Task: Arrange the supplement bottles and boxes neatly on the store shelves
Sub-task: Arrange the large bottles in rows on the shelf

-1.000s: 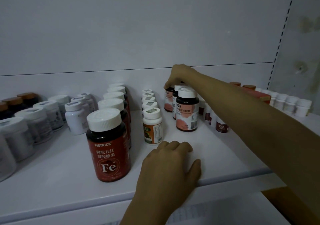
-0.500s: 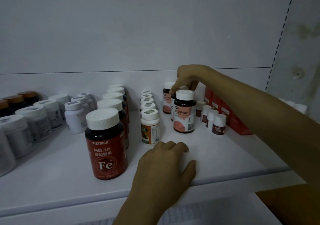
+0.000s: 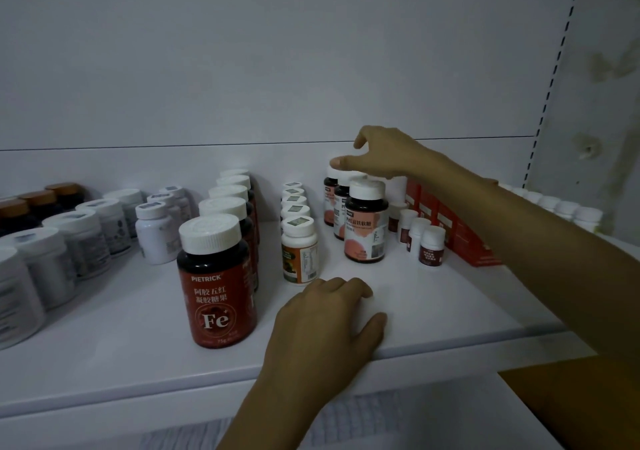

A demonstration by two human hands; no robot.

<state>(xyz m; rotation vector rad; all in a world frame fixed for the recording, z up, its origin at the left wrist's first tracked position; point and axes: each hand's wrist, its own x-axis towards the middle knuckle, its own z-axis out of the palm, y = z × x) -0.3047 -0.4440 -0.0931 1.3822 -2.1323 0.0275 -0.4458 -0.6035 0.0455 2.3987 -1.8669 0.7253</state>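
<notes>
Shelf [image 3: 433,311] white, lower frame | right hand [image 3: 384,158] centre frame, fingers spread, gripping nothing, just above pink-label bottles [image 3: 365,228] | left hand [image 3: 325,325] lower centre, relaxed, resting on shelf edge.

- Left grip [image 3: 325,325]: showing bare, knuckles and thumb appearing in view.
- Left forearm [image 3: 277,411]: running bare to the frame's lower edge.
- Right grip [image 3: 384,158]: showing bare, short thumbnail facing the camera.
- Right forearm [image 3: 540,241]: running bare to the frame's right edge.

glossy dark plastic bottle [image 3: 217,283], ribbed white cap [image 3: 210,232], smooth matt shelf [image 3: 433,311]
</notes>
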